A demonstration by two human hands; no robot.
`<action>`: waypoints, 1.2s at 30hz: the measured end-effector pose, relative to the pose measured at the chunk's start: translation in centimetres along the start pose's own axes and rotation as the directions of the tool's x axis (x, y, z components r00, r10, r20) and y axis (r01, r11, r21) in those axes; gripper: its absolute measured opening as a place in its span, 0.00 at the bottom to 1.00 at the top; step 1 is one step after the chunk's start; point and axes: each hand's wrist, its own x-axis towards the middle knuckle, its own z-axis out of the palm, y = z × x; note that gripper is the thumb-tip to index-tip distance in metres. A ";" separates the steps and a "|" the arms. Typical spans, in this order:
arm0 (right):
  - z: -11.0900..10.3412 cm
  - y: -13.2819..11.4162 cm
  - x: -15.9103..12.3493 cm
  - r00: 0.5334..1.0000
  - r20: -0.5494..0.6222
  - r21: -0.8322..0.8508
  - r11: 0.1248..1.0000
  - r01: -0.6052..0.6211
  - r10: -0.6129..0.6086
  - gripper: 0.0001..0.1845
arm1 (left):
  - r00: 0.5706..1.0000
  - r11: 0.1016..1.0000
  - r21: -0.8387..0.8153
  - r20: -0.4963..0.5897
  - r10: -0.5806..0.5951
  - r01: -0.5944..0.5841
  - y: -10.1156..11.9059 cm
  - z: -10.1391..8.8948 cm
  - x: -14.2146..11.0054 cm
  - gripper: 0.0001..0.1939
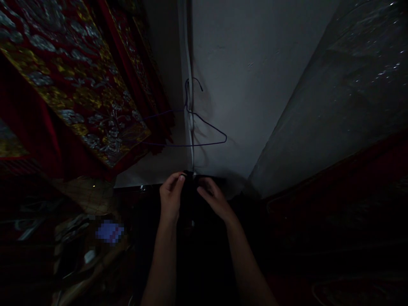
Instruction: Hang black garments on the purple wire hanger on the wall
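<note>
1. Your left hand (170,193) appears closed in a pinch on the dark cloth (190,197), at its upper edge; your right hand (216,199) is just beside that edge, fingers curled, its grip too dim to tell.
2. Handle the cloth lightly, fingertips near the edge, so it should not bunch; level your hands, and feel for the edge where shadow hides it.
3. Above, a wire hanger (207,144) hangs at the pale cord (188,51) along the wall (255,63).
4. Mind the red embroidered cloth (95,85) at left; its beadwork could snag.
</note>
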 end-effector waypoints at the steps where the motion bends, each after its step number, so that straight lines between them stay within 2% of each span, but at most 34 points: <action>1: 0.6 -0.5 -0.1 0.997 0.064 0.031 0.999 0.044 -0.046 0.25 | 0.999 0.999 0.022 0.034 0.043 -0.043 0.2 0.8 -0.3 0.10; 3: 1.7 -1.4 -0.1 0.986 0.133 0.089 0.992 0.085 -0.097 0.26 | 0.979 0.981 0.084 0.120 0.166 -0.177 0.7 1.8 -0.6 0.08; 6: 1.8 -3.2 0.7 0.986 0.165 0.148 0.988 -0.051 0.027 0.16 | 0.921 0.911 0.204 0.237 0.309 -0.358 1.5 1.4 -0.1 0.09; 8: 0.8 -5.2 1.8 0.980 0.160 0.165 0.975 -0.146 0.120 0.12 | 0.900 0.894 0.255 0.341 0.273 -0.368 1.9 0.0 0.6 0.16; 10: -0.7 -7.9 3.4 0.988 0.144 0.141 0.988 -0.069 0.049 0.09 | 0.862 0.906 0.320 0.499 0.086 -0.276 2.3 -1.8 1.1 0.22; 11: -1.3 -9.2 4.4 0.988 0.144 0.107 0.993 0.043 -0.058 0.08 | 0.806 0.897 0.381 0.590 -0.051 -0.222 2.4 -2.8 1.3 0.24; 13: -2.3 -11.2 6.9 0.942 0.106 0.021 0.948 0.318 -0.319 0.08 | 0.634 0.826 0.532 0.707 -0.313 -0.185 2.8 -4.5 1.3 0.25; 14: -2.6 -11.6 8.2 0.914 0.075 -0.024 0.915 0.402 -0.399 0.10 | 0.549 0.774 0.600 0.725 -0.416 -0.205 3.0 -5.3 1.3 0.24; 15: -2.7 -11.6 9.6 0.897 0.047 -0.069 0.895 0.441 -0.439 0.11 | 0.485 0.714 0.658 0.718 -0.500 -0.238 3.3 -5.9 1.3 0.23; 16: -2.8 -11.1 11.0 0.899 0.023 -0.113 0.892 0.438 -0.438 0.13 | 0.458 0.648 0.710 0.690 -0.561 -0.275 3.6 -6.4 1.4 0.22; 17: -2.8 -10.2 12.3 0.915 0.013 -0.161 0.902 0.400 -0.403 0.14 | 0.462 0.578 0.755 0.650 -0.603 -0.309 4.0 -6.8 1.5 0.22; 19: -2.9 -7.7 14.3 0.960 0.035 -0.274 0.921 0.278 -0.279 0.16 | 0.511 0.447 0.812 0.584 -0.631 -0.376 4.7 -7.7 2.3 0.22; 21: -3.6 -5.4 15.5 0.981 0.079 -0.369 0.909 0.195 -0.178 0.17 | 0.561 0.361 0.824 0.564 -0.606 -0.438 5.4 -8.6 3.8 0.20; 22: -4.1 -4.6 15.7 0.983 0.086 -0.395 0.900 0.186 -0.165 0.18 | 0.591 0.328 0.826 0.558 -0.582 -0.458 5.8 -9.2 4.8 0.18; 24: -5.5 -3.9 15.6 0.975 0.058 -0.410 0.885 0.219 -0.214 0.18 | 0.672 0.251 0.851 0.520 -0.527 -0.461 6.4 -10.2 7.1 0.17; 26: -6.9 -4.4 15.0 0.959 0.029 -0.417 0.869 0.268 -0.281 0.18 | 0.751 0.194 0.877 0.477 -0.456 -0.439 6.9 -11.1 9.6 0.17; 28: -7.9 -5.6 14.3 0.946 0.051 -0.420 0.853 0.312 -0.321 0.17 | 0.786 0.207 0.884 0.468 -0.403 -0.420 7.2 -11.6 12.0 0.19; 30: -8.5 -6.7 13.7 0.937 0.088 -0.411 0.844 0.343 -0.338 0.16 | 0.776 0.262 0.877 0.480 -0.409 -0.404 7.1 -11.7 13.8 0.19; 34: -9.0 -7.5 12.7 0.926 0.144 -0.388 0.840 0.378 -0.350 0.13 | 0.667 0.330 0.845 0.534 -0.520 -0.421 5.9 -10.9 15.1 0.16; 35: -9.0 -7.3 12.4 0.924 0.150 -0.374 0.846 0.381 -0.350 0.12 | 0.656 0.331 0.838 0.545 -0.522 -0.434 5.6 -10.7 15.0 0.15; 36: -9.1 -7.1 12.1 0.926 0.142 -0.356 0.855 0.378 -0.350 0.11 | 0.664 0.323 0.837 0.547 -0.510 -0.441 5.3 -10.5 14.9 0.14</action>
